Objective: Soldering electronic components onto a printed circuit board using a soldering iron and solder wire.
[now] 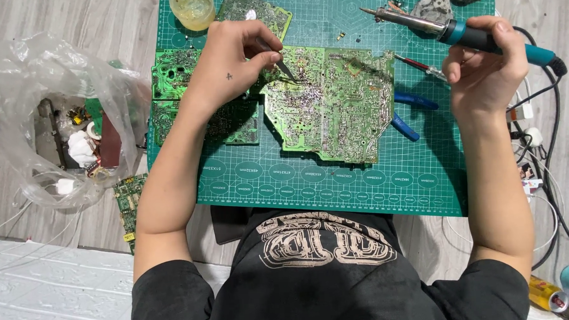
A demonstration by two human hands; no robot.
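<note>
A large green circuit board point(330, 108) lies solder side up in the middle of a green cutting mat point(361, 182). My left hand point(234, 61) pinches metal tweezers point(284, 66) whose tips touch the board near its upper left. My right hand point(486, 68) holds a soldering iron point(431, 27) with a teal and black handle, lifted above the mat, its tip pointing left and clear of the board.
Smaller green boards point(174, 72) lie at the mat's left and top. A yellowish cup point(193, 8) stands at the top. Blue-handled pliers point(412, 108) rest right of the board. A clear plastic bag point(50, 118) of parts sits left; cables point(546, 151) run right.
</note>
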